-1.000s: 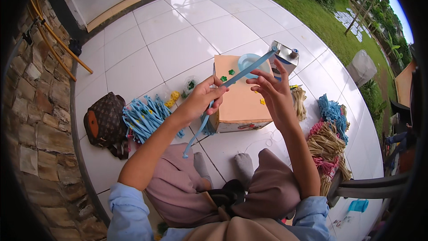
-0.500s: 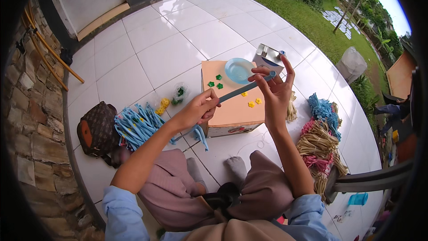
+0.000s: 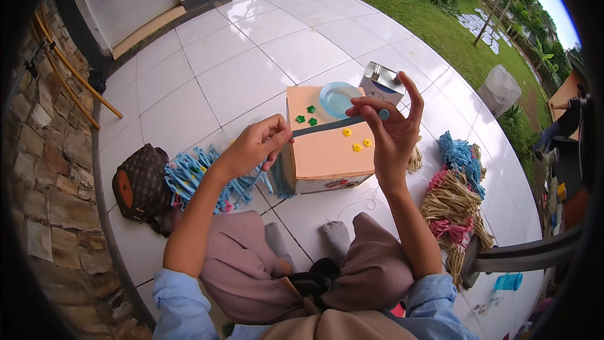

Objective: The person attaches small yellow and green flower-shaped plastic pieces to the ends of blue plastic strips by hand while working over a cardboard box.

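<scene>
A flat grey-blue strip (image 3: 324, 127) is stretched between my hands above a box with a peach top (image 3: 333, 164). My left hand (image 3: 253, 147) pinches one part of it between thumb and fingers, and a length hangs down beside the box. The rounded other end is gripped by my right hand (image 3: 393, 138) between thumb and fingers, index finger raised. On the box top lie green flower-shaped pieces (image 3: 301, 119) and yellow flower-shaped pieces (image 3: 357, 147). Behind the strip is a pale blue translucent dish (image 3: 324, 96), partly covered by my right fingers.
Left on the tiled floor lie a heap of light blue strips (image 3: 198, 179) and a brown patterned bag (image 3: 139, 179). Right are bundles of tan, pink and blue cords (image 3: 448, 204), a dark curved bar (image 3: 528, 250) and a turquoise cup (image 3: 508, 281). A metal-topped can (image 3: 385, 79) stands beyond the box.
My left hand has moved left and slightly up along the strip, so a longer stretch shows between my hands. My right hand keeps its hold, turned slightly.
</scene>
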A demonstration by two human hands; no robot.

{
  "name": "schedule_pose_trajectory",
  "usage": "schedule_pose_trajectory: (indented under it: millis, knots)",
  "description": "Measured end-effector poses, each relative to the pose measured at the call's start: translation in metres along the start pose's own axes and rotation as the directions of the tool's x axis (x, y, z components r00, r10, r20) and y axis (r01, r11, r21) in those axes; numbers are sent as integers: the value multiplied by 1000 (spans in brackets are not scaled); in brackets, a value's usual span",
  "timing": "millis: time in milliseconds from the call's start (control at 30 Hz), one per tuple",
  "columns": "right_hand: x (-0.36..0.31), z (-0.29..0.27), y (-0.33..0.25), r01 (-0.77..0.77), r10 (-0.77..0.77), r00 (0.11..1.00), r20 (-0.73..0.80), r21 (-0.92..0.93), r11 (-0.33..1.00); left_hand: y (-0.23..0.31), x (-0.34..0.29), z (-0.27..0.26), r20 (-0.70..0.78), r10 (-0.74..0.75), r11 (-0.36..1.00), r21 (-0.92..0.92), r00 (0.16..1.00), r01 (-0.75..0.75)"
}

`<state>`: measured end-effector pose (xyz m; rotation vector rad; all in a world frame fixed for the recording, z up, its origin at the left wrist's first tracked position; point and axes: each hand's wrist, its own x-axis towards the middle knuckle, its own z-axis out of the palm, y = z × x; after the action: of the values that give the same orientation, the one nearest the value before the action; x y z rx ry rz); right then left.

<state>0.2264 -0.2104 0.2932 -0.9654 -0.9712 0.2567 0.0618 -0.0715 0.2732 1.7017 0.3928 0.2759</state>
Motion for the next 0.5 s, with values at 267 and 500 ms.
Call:
schedule_pose_trajectory:
  millis: [267,500]
  knots:
    - [13,-21,71,-194,190,972,139,14,981,-14,3,-22,-321,14,947,309,947,91]
    - [-8,-27,179,74,353,831,430,-715,695,-76,24,-23,-406,-205,978,-113,891,173]
